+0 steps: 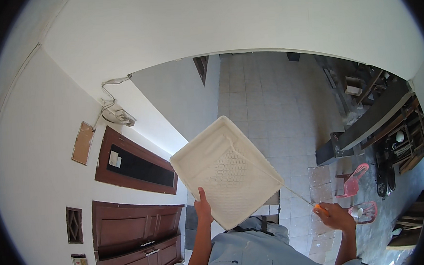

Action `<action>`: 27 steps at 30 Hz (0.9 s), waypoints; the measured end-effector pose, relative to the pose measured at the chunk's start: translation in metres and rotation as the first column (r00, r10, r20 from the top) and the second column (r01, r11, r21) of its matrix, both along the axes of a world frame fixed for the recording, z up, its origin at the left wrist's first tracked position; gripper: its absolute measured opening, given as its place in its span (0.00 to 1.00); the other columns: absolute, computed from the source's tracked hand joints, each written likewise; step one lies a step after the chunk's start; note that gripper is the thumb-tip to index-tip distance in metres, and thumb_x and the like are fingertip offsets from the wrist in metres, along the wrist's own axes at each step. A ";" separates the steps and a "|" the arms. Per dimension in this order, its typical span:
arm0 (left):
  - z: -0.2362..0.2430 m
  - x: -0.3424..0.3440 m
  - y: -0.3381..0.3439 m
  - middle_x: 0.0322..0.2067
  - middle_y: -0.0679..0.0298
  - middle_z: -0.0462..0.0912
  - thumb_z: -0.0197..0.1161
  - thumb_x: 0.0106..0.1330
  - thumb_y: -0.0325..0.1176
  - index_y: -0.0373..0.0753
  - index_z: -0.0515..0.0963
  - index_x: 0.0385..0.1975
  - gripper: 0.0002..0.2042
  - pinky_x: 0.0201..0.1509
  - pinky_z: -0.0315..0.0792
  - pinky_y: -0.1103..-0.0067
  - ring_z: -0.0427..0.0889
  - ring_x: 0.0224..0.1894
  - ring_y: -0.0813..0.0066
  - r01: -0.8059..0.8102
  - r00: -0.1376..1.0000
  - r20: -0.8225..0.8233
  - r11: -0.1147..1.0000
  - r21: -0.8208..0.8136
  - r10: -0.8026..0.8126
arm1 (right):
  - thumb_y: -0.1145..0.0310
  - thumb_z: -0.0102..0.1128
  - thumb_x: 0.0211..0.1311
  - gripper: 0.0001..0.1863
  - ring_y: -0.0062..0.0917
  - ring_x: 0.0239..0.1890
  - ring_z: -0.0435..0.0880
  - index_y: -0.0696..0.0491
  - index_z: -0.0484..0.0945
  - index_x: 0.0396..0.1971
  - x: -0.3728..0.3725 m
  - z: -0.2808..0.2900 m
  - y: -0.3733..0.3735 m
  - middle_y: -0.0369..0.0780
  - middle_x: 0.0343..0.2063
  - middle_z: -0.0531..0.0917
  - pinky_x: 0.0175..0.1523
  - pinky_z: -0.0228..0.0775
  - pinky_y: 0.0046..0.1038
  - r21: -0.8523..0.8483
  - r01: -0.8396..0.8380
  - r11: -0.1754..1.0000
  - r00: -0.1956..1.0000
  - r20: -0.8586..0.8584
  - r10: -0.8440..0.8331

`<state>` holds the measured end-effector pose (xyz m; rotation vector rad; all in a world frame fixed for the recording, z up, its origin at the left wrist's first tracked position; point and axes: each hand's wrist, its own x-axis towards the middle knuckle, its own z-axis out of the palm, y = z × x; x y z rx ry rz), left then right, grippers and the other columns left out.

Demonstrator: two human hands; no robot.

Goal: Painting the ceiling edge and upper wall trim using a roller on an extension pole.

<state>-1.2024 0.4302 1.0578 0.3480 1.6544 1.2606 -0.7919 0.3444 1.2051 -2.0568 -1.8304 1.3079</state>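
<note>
A cream-coated paint tray with a ribbed, textured slope is held up in front of my body. My left hand is closed on its near left edge, the thumb on the inner side and the other fingers hidden underneath. In my right hand, fingers wrapped round, is the orange handle of a paint roller. Its thin metal rod runs left over the tray's right corner into the tray. The roller's head blends with the cream paint and is hard to make out.
Ahead, a white wall ends above a grey tiled floor. On the left are brown wooden doors, a dark window and loose cables. To the right stand pink plastic chairs, a dark pillar and stacked wood.
</note>
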 end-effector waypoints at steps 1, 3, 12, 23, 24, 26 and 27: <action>-0.001 0.001 0.001 0.50 0.48 0.75 0.56 0.63 0.60 0.22 0.61 0.58 0.41 0.51 0.75 0.68 0.78 0.48 0.59 0.010 1.000 0.007 1.000 0.012 -0.010 | 0.56 0.52 0.67 0.16 0.36 0.20 0.77 0.52 0.80 0.39 -0.006 -0.003 0.001 0.45 0.18 0.79 0.30 0.67 0.32 -0.015 -0.001 1.000 1.000 -0.014 0.001; -0.002 0.002 -0.001 0.50 0.48 0.75 0.56 0.63 0.60 0.22 0.61 0.58 0.41 0.51 0.75 0.68 0.78 0.49 0.59 0.002 1.000 0.008 1.000 0.011 -0.002 | 0.55 0.52 0.67 0.16 0.36 0.19 0.77 0.52 0.80 0.40 -0.017 -0.011 0.001 0.45 0.18 0.78 0.29 0.67 0.32 -0.096 0.030 0.995 0.998 -0.053 -0.035; 0.001 0.005 -0.001 0.51 0.50 0.75 0.56 0.64 0.58 0.24 0.62 0.58 0.39 0.52 0.74 0.69 0.78 0.49 0.61 0.019 1.000 0.010 0.999 0.044 -0.020 | 0.56 0.52 0.67 0.15 0.37 0.19 0.77 0.52 0.80 0.38 0.002 0.008 0.000 0.46 0.17 0.78 0.29 0.67 0.34 -0.008 0.026 1.000 1.000 0.005 -0.026; 0.000 0.003 0.004 0.56 0.52 0.71 0.52 0.68 0.55 0.28 0.58 0.62 0.36 0.57 0.71 0.68 0.75 0.54 0.61 0.086 0.991 0.096 0.995 0.042 -0.089 | 0.55 0.53 0.66 0.16 0.39 0.23 0.79 0.52 0.80 0.39 0.003 -0.001 -0.013 0.46 0.21 0.80 0.32 0.68 0.34 -0.022 0.031 0.999 0.996 -0.081 -0.033; 0.001 0.003 0.003 0.56 0.52 0.71 0.52 0.68 0.55 0.28 0.58 0.62 0.36 0.57 0.71 0.68 0.75 0.54 0.61 0.069 0.995 0.070 0.998 0.010 -0.070 | 0.56 0.53 0.66 0.15 0.39 0.23 0.79 0.52 0.80 0.39 0.007 0.002 -0.013 0.46 0.21 0.80 0.32 0.68 0.34 -0.029 0.055 0.998 0.998 -0.041 -0.056; 0.002 0.005 0.004 0.50 0.50 0.76 0.55 0.65 0.58 0.23 0.63 0.57 0.38 0.51 0.75 0.69 0.79 0.48 0.62 0.066 0.996 0.057 0.996 0.066 -0.069 | 0.56 0.53 0.66 0.15 0.38 0.22 0.79 0.52 0.80 0.40 0.008 0.005 -0.011 0.46 0.21 0.80 0.31 0.68 0.33 -0.056 0.092 0.994 0.994 0.069 -0.088; 0.003 0.007 0.004 0.50 0.50 0.76 0.55 0.65 0.58 0.23 0.63 0.57 0.38 0.51 0.75 0.69 0.79 0.48 0.62 0.046 0.997 0.050 0.997 0.061 -0.050 | 0.56 0.53 0.66 0.15 0.38 0.22 0.79 0.52 0.80 0.40 0.005 0.005 -0.010 0.46 0.21 0.80 0.31 0.68 0.33 -0.020 0.085 0.996 0.996 0.007 -0.085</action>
